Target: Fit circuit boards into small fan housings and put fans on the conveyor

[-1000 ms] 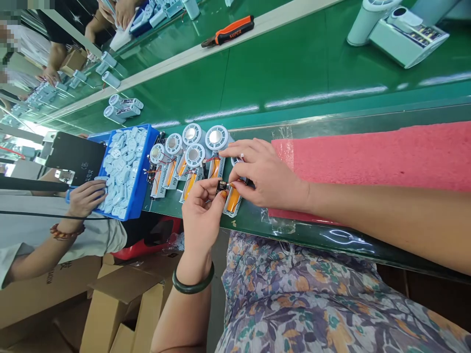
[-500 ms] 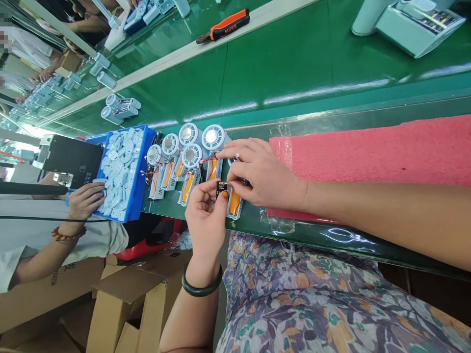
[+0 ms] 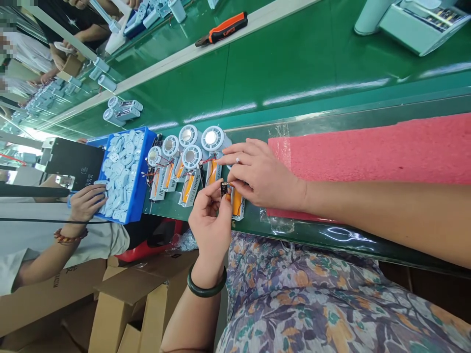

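My left hand (image 3: 212,215) pinches a small black circuit board (image 3: 224,189) between thumb and fingers. At the board's right edge, my right hand (image 3: 265,175) has its thumb and forefinger pressed together. What lies between those fingertips is too small to make out. Under and beside my hands is a light-blue fan body with an orange battery (image 3: 238,202), partly hidden. Several more fan bodies with round heads, such as one fan head (image 3: 212,139), stand just left and behind, with thin red and black wires (image 3: 210,160) running between heads and handles.
A blue bin (image 3: 137,208) of light-blue plastic parts stands left, with a co-worker's hand (image 3: 87,201) at it. A pink mat (image 3: 368,157) is taped down at right. Pliers (image 3: 225,30) lie on the far pale strip. Open cardboard boxes (image 3: 110,314) are below left.
My left hand has moved slightly right, towards my right hand. The circuit board has turned and now looks narrower. My right hand has hardly moved.
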Demonstrator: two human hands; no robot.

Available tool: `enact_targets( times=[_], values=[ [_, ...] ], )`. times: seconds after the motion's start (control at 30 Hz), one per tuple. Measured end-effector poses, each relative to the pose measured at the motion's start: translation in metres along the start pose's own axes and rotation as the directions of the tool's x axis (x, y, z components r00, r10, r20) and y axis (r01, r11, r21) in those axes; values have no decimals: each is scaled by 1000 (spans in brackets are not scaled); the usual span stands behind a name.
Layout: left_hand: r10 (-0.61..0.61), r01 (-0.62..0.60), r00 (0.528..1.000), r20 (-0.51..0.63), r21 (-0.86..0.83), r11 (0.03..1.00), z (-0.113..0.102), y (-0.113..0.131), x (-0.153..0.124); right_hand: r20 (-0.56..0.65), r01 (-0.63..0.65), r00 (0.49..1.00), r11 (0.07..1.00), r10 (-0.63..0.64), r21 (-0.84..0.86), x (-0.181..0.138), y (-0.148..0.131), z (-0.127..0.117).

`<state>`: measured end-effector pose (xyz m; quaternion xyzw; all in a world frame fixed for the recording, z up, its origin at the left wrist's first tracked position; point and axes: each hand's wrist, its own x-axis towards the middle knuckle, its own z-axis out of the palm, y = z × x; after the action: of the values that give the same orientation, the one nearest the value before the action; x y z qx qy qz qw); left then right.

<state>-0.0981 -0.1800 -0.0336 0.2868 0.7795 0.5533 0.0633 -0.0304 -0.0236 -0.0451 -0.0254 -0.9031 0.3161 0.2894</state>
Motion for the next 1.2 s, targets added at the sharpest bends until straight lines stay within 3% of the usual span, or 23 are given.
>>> enact_targets(
  times=[0.2, 0.43, 0.77, 1.1, 1.2],
  values=[
    [-67, 64, 996, -54, -54, 996, 3, -4, -3, -31, -20, 999, 1000, 19, -24, 0, 2, 1],
    [-28, 28, 1000, 9, -2, 1000, 2, 1, -1, -15, -18, 1000, 999, 17, -28, 0, 2, 0],
    [-7, 7, 999, -33, 7, 1000, 5, -4, -2, -11, 10, 1000, 999, -10, -42, 0, 3, 1],
    [110, -111, 994, 22, 62, 992, 2, -8, -1, 15, 57, 998, 993, -56, -101, -2, 7, 5],
    [83, -84, 996, 16, 36, 996, 2, -7, -2, -9, 64, 998, 995, -64, -73, -1, 8, 5]
  ],
)
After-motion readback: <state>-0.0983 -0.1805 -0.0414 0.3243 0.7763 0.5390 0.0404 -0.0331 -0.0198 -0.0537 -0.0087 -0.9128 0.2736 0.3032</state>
